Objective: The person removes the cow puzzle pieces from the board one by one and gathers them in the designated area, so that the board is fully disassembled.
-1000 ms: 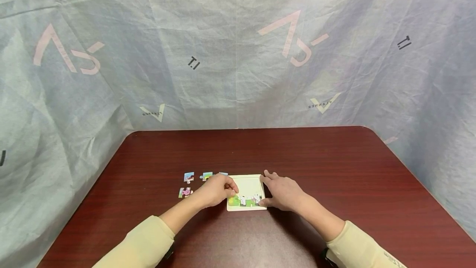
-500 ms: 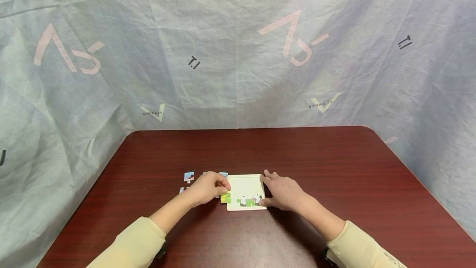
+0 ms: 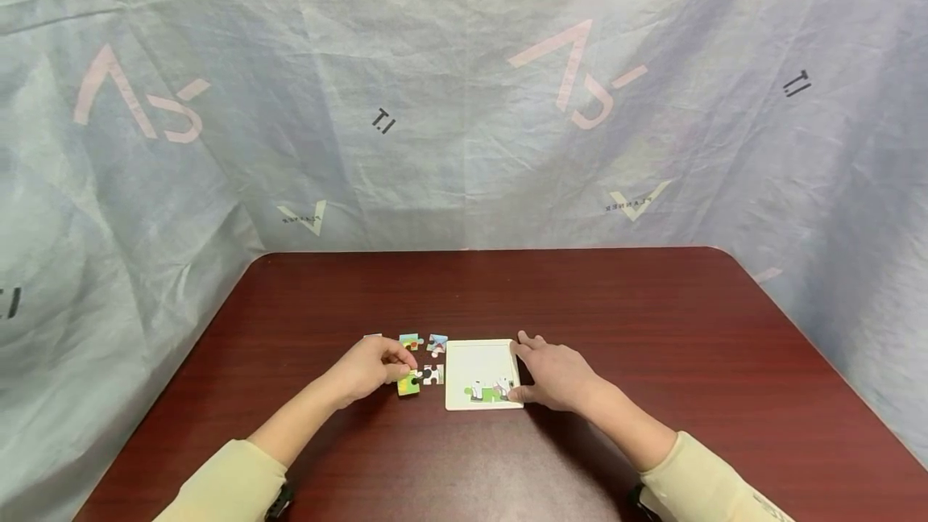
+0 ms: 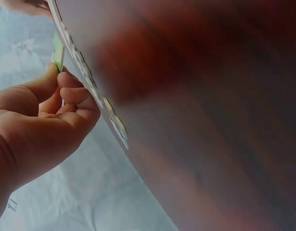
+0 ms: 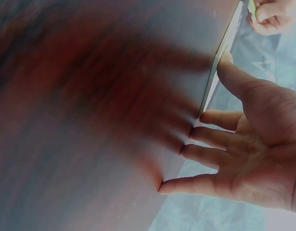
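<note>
My left hand (image 3: 370,370) pinches a green and yellow jigsaw piece (image 3: 408,384) between thumb and fingers, left of the puzzle tray. In the left wrist view, the green edge of that jigsaw piece (image 4: 57,52) sticks up past the thumb. The pale puzzle tray (image 3: 458,407) lies flat, with joined pieces (image 3: 488,391) showing white legs and green ground along its near side. At the tray's right edge rests my right hand (image 3: 557,377), fingers spread. The right wrist view shows its thumb on the rim and the fingertips of that right hand (image 5: 263,139) down at the table.
Several loose jigsaw pieces lie left of the tray, among them a blue one (image 3: 437,343), a green and blue one (image 3: 409,341) and a black and white one (image 3: 433,375). My left hand partly hides others. A grey printed cloth (image 3: 464,103) hangs behind the dark red table (image 3: 464,292).
The left hand has moved left, carrying the green and yellow jigsaw piece from the tray's near left corner out past the loose pieces. My right hand has stayed at the tray's edge.
</note>
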`<state>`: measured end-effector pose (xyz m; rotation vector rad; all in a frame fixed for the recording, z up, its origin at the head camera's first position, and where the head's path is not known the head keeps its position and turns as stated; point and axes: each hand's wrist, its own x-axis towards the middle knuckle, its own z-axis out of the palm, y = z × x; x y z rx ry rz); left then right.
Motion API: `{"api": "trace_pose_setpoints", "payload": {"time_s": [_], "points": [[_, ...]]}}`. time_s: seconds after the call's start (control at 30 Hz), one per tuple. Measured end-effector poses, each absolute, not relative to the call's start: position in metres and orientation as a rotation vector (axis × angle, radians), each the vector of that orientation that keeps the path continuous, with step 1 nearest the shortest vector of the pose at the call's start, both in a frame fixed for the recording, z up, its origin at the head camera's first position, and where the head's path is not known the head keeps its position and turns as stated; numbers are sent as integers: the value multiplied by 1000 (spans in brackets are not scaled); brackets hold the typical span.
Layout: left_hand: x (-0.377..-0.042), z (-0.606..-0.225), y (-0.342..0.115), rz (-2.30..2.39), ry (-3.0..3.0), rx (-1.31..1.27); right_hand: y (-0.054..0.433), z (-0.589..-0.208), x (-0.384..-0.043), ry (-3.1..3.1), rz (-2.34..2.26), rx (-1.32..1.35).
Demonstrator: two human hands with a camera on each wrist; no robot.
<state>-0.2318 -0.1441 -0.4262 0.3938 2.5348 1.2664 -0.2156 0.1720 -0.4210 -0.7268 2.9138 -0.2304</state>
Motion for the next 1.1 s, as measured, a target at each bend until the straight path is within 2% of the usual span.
{"api": "trace_pose_setpoints", "payload": {"time_s": [0.53,1.1], "points": [[-218,-427,-190,1232,2560,309,174,-424,-217,2918,-220,-721],[-211,-428,-203,1272,2577,234,173,-422,-217,2926,-228,-751]]}}
